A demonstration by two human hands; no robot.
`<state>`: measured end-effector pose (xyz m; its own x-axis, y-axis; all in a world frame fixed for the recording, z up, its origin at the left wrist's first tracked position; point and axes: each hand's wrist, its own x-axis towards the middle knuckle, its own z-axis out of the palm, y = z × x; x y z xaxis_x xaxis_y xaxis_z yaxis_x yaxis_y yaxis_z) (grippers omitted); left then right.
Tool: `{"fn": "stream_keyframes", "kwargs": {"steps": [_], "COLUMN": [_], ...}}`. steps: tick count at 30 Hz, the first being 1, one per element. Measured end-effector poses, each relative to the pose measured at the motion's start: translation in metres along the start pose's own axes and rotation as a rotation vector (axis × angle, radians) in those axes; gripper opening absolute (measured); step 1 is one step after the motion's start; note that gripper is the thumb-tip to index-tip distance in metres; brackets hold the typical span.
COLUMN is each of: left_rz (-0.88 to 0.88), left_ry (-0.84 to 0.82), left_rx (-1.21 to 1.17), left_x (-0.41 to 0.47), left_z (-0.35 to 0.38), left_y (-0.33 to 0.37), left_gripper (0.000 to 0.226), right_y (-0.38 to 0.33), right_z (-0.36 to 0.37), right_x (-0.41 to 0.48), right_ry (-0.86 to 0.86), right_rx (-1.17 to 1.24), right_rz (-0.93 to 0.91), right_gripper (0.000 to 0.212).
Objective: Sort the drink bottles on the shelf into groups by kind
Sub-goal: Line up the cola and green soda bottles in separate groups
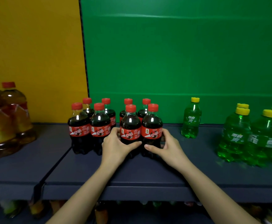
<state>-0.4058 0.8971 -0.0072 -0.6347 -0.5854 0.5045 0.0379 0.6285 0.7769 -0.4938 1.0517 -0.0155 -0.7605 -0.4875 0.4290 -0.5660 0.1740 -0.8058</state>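
Note:
Several dark cola bottles with red caps and red labels stand in a cluster at the middle of the shelf (148,172). My left hand (115,143) grips a front cola bottle (130,126) from its left side. My right hand (163,145) grips the cola bottle (151,125) beside it from the right. The two held bottles stand upright, touching each other. Two more front cola bottles (90,126) stand just left of my left hand. A lone green soda bottle (191,120) with a yellow cap stands to the right. A group of green bottles (253,136) is at far right.
Amber tea bottles (7,117) with red caps stand at the far left of the shelf. A yellow panel and a green panel form the back wall. A seam divides the shelf boards near the left. A lower shelf with blurred bottles shows below the front edge.

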Motion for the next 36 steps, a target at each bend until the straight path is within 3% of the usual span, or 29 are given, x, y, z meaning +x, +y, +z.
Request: {"fn": "stream_keyframes", "kwargs": {"steps": [5,11,22,28,30,33,36], "left_rz": [0.036,0.065,0.073,0.104,0.12,0.248,0.464], "left_ry": [0.036,-0.035,-0.03,-0.109,-0.104,-0.054,0.039], "left_rx": [0.027,0.119,0.222,0.222,0.329,0.56,0.531], "left_x": [-0.004,-0.015,-0.018,-0.026,-0.034,-0.044,-0.049], "left_z": [-0.002,-0.004,-0.005,-0.012,-0.019,-0.028,-0.021], "left_y": [-0.002,-0.007,-0.008,-0.008,-0.006,-0.004,-0.001], "left_gripper": [0.059,0.065,0.063,0.07,0.072,0.056,0.029], "right_y": [0.002,0.002,0.003,-0.004,-0.004,0.0,0.005], "right_z": [0.008,0.007,0.009,0.006,0.0,-0.015,-0.041], "right_x": [0.005,-0.002,-0.004,-0.011,-0.019,-0.037,-0.057], "right_ry": [-0.011,-0.015,0.055,0.068,0.11,0.219,0.397], "right_rx": [0.007,-0.016,-0.029,-0.027,-0.025,-0.051,-0.094], "right_rz": [0.014,0.017,0.009,0.025,0.034,0.016,-0.03], "right_gripper": [0.068,0.068,0.055,0.049,0.05,0.04,0.032]}}
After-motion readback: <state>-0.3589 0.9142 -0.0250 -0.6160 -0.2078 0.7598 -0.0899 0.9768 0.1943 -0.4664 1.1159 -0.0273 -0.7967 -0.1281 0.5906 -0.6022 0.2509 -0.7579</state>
